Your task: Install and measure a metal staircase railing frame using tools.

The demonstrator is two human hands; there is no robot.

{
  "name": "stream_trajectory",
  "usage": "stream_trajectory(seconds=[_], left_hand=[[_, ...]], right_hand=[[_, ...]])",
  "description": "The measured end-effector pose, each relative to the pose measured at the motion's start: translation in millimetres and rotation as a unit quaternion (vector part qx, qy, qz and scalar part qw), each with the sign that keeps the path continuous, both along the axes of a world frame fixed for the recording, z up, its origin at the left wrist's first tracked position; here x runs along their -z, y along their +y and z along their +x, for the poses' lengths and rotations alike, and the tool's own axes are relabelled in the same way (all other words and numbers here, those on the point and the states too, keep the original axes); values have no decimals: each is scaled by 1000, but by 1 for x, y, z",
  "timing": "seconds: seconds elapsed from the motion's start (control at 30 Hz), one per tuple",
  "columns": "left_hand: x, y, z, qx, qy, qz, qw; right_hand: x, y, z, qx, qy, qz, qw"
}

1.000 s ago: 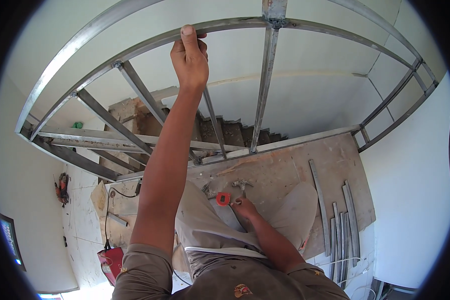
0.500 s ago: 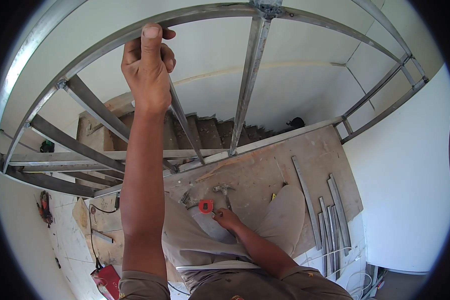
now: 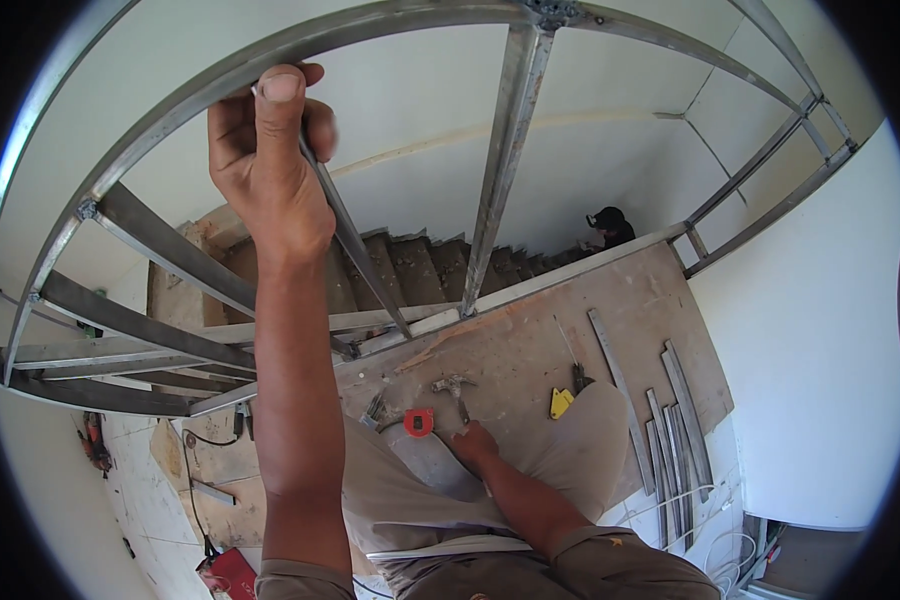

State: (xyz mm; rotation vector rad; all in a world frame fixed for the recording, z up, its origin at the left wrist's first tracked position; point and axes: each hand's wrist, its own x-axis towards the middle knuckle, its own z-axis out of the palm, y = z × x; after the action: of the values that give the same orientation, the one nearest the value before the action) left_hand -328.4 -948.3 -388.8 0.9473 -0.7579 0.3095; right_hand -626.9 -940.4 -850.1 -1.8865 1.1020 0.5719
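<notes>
My left hand [image 3: 275, 165] is raised to the curved top rail [image 3: 370, 28] of a grey metal railing. Its fingers are closed around the upper end of a slim upright metal bar [image 3: 355, 240], with the thumb pointing up near the rail's underside. The bar slants down to the landing's edge. Low between my knees, my right hand [image 3: 476, 446] is closed around the handle of a claw hammer [image 3: 454, 384], whose head lies on the brown floor board. A red tape measure [image 3: 419, 422] sits just left of that hand.
Several metal tubes [image 3: 675, 450] lie at right beside a white wall. A yellow tool [image 3: 561, 402] rests by my right knee. Beyond the railing, stairs [image 3: 415, 270] descend, with a person in dark clothing [image 3: 610, 228] on them. A red box [image 3: 228, 573] with a cable stands lower left.
My right hand has moved from near the tape measure onto the hammer's handle. My left hand remains at the bar's top. The person on the stairs shows more, and the yellow tool is uncovered.
</notes>
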Motion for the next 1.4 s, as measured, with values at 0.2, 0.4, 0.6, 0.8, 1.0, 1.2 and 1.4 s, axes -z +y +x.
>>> stream_trajectory(seconds=[0.2,0.4,0.6,0.8,1.0,1.2,1.4], left_hand=[[-4,8,-4,-31,11,-7,999],[2,0,-5,8,29,-4,1000],[2,2,0,46,40,-13,998],[4,7,3,74,54,-4,996],[10,12,4,126,41,5,991],[21,14,16,187,45,5,981],[21,11,18,201,49,10,978]], right_hand=[[24,4,1,7,45,-155,987],[51,-18,0,-13,-30,-2,999],[20,-30,32,265,-123,248,924],[-110,-34,37,213,-467,-16,858],[-305,-54,82,64,-772,14,632],[-378,-57,141,-69,-806,-240,537],[-399,-52,169,-73,-777,-264,567]])
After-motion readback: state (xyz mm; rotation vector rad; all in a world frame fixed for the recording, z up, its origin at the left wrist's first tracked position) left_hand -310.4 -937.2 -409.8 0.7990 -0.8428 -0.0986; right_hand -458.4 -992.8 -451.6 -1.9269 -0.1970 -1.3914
